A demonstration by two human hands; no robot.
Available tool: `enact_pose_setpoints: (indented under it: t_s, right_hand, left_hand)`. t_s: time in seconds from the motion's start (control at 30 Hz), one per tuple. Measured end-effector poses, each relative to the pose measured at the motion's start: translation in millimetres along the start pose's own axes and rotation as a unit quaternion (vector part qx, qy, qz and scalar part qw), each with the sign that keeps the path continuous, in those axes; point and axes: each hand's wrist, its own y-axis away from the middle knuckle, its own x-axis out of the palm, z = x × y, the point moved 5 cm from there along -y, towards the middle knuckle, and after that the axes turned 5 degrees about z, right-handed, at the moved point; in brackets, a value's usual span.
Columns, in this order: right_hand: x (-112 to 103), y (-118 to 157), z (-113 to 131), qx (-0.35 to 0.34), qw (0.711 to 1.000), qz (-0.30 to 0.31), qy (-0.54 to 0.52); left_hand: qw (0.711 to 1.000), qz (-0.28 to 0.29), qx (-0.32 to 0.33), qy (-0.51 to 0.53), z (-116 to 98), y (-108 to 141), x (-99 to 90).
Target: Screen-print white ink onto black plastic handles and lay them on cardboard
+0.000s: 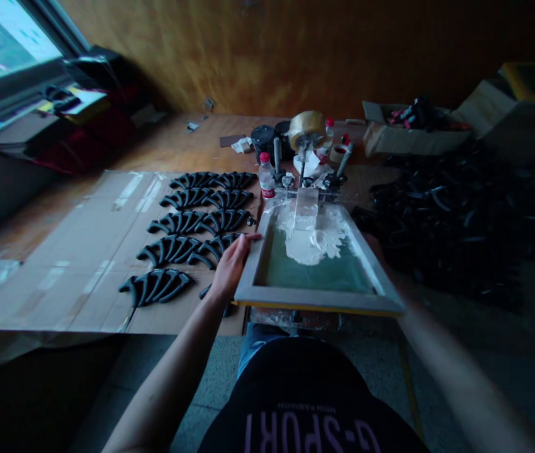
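A screen frame with a green mesh and pale paste on it stands at the centre, over a paste-stained base. A clear block rests in the paste at its back. My left hand is beside the left rail, fingers partly stretched out, fingertips at the rail's edge. My right hand is at the right rail, mostly hidden behind it and dark, so its fingers cannot be made out. Left of the frame, black curved pieces lie in rows on a cardboard sheet.
A heap of black pieces covers the right side. Behind the frame are clamps, a tape roll, a red-capped bottle and black tubs. An open box is at the back right.
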Motion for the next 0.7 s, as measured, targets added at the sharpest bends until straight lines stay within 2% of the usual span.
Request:
enact_pose_setpoints:
  t_s: [0.07,0.13,0.2,0.27,0.33,0.43,0.57,0.63,0.7]
  right_hand:
    - [-15.1,-18.1,-1.4,0.017,0.999,-0.044,0.007]
    - [-15.8,-38.8,21.8,-0.015,0.997,-0.066,0.025]
    - [-2.5,-57.0,58.5,-0.071,0.996,-0.042,0.046]
    - [17.5,-65.6,90.0,-0.104,0.992,0.02,0.063]
    - [35.3,-59.2,106.7,-0.117,0.986,0.094,0.07]
    - [44.9,-24.5,109.9,-0.166,0.967,0.176,0.078]
    - [31.1,19.4,105.9,-0.289,0.928,0.228,0.061]
    - [26.4,22.7,105.8,-0.305,0.916,0.256,0.048]
    - [26.3,16.7,106.8,-0.282,0.927,0.243,0.049]
  left_hand:
    - [0.998,0.016,-0.062,-0.001,43.2,11.2,-0.3]
    - [0.995,0.007,-0.099,0.006,79.7,13.7,1.7]
    - [0.993,-0.015,-0.119,-0.008,106.1,9.7,3.2]
    - [0.991,-0.03,-0.126,-0.032,122.1,3.3,3.0]
    - [0.991,-0.026,-0.124,-0.049,130.5,-1.9,1.9]
    - [0.991,-0.011,-0.122,-0.061,136.8,-4.4,-0.7]
    - [0.992,0.001,-0.118,-0.047,137.0,-2.8,0.4]
    - [0.993,-0.001,-0.114,-0.04,134.2,-2.1,2.1]
    - [0.993,-0.003,-0.116,-0.03,132.2,-1.5,3.5]
